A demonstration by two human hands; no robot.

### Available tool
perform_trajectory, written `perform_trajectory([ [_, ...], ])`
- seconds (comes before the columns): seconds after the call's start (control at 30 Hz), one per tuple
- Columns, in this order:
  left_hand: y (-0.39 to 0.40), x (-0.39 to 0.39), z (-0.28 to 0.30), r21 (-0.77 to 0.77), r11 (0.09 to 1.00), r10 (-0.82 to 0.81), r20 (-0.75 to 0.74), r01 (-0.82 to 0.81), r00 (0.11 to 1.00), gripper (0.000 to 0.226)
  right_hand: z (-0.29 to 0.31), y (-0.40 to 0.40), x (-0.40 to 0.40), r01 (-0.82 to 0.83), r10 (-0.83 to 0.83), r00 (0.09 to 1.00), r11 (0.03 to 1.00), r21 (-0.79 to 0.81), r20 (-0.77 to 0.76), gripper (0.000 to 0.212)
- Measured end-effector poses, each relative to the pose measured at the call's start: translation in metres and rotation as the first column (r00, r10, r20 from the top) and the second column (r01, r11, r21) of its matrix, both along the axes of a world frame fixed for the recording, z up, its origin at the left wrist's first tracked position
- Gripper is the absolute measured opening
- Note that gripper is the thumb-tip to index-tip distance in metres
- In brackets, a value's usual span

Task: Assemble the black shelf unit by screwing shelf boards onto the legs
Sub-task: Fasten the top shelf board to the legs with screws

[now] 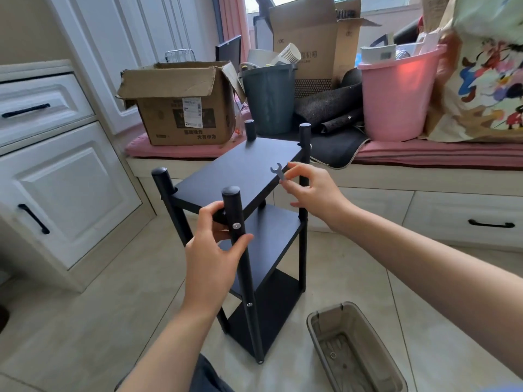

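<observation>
a black shelf (249,236) stood upright on the tiled floor (368,278), just in front of the person, with three boards fixed between four legs. its long axis ran vertical, feet down and capped leg tops up; the boards' length ran away from the viewer toward a window seat (424,154).

the left hand (215,250) curled round the near leg (240,264) just below the top board (243,171), thumb beside a silver screw (236,225). the right hand (308,188) pinched a small flat wrench (277,171) above the board's right edge, so both grips were closed on something.

to tighten well, it seemed best to brace the leg square against the board, seat the wrench fully on the fastener, then turn in short strokes without tilting the frame. a clear tub (353,349) lay on the floor to the right.
</observation>
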State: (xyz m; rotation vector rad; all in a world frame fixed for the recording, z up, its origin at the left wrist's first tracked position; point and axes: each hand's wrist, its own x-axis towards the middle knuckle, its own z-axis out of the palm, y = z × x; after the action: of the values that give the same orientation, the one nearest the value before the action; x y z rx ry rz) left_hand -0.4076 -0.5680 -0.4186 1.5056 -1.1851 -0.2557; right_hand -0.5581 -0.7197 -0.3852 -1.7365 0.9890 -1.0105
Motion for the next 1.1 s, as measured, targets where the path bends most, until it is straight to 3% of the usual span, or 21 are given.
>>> perform_trajectory([
  [0.1, 0.001, -0.002, -0.002, -0.009, 1.000, 0.010, 0.036, -0.009, 0.999, 0.053, 0.003, 0.000, 0.010, -0.111, 0.092, 0.986, 0.984, 0.141, 0.136, 0.012],
  [0.27, 0.004, 0.014, -0.002, 0.010, 1.000, 0.004, 0.031, -0.004, 1.000, 0.042, 0.014, -0.004, 0.020, -0.194, 0.084, 0.926, 0.942, 0.273, 0.368, 0.009],
  [0.63, 0.015, 0.078, -0.004, 0.085, 0.994, -0.067, 0.042, 0.063, 0.997, 0.046, 0.011, 0.027, 0.044, -0.200, 0.109, 0.930, 0.951, 0.234, 0.351, 0.007],
  [0.8, 0.020, 0.094, -0.008, 0.067, 0.996, -0.065, -0.002, 0.065, 0.998, 0.052, 0.018, 0.028, 0.038, -0.129, 0.112, 0.983, 0.985, 0.111, 0.147, 0.009],
  [0.9, 0.019, 0.097, -0.009, 0.065, 0.996, -0.054, -0.001, 0.054, 0.999, 0.052, 0.019, 0.016, 0.025, 0.073, -0.072, 0.997, 0.996, -0.057, 0.016, 0.005],
  [1.0, 0.018, 0.096, -0.009, 0.049, 0.998, -0.033, 0.012, 0.032, 0.999, 0.054, 0.013, -0.003, 0.008, 0.251, -0.274, 0.959, 0.942, -0.221, -0.077, 0.006],
  [1.1, 0.018, 0.094, -0.009, 0.046, 0.999, -0.020, 0.022, 0.019, 1.000, 0.054, 0.009, -0.021, -0.006, 0.296, -0.342, 0.922, 0.924, -0.241, -0.181, 0.006],
])
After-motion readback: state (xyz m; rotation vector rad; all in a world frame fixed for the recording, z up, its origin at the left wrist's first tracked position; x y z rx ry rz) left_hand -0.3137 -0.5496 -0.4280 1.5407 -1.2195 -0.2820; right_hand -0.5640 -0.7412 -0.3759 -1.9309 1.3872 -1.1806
